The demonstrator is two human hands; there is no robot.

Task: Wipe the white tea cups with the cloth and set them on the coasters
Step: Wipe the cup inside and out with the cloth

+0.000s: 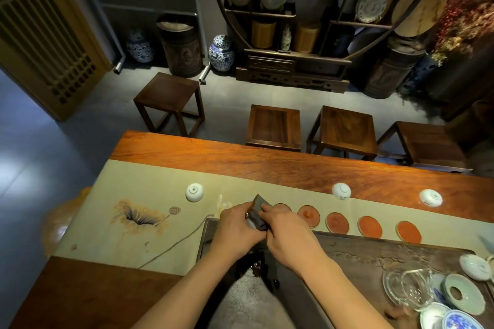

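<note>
Item: tea table, as we found it, seen from the head camera.

Hands. We had our left hand (236, 230) and right hand (287, 235) drawn together over the near edge of the table runner (149, 189). Both were closed around a dark cloth (258, 215); a corner of it stood up above the fingers. A sliver of something pale showed between the hands under the cloth, but we could not tell whether it was a cup.

Cups. Three white tea cups sat upside down on the runner: the left cup (195, 192) just beyond our hands, the middle cup (341, 191) and the right cup (430, 197) further along, well apart from one another.

Coasters. A row of round reddish coasters (337, 222) ran rightwards from our hands, along the runner's near edge. The first was partly hidden behind the right hand and the cloth. None carried a cup.

Surroundings. A dark carved tea tray (374, 254) lay below the coasters, under our wrists. At its right end stood a glass pitcher (413, 288), a pale lid (474, 266) and several saucers (463, 294), crowded together. Beyond the wooden table (267, 157) we counted four stools (274, 125), then a dark shelf unit (288, 16) with plates and jars.
</note>
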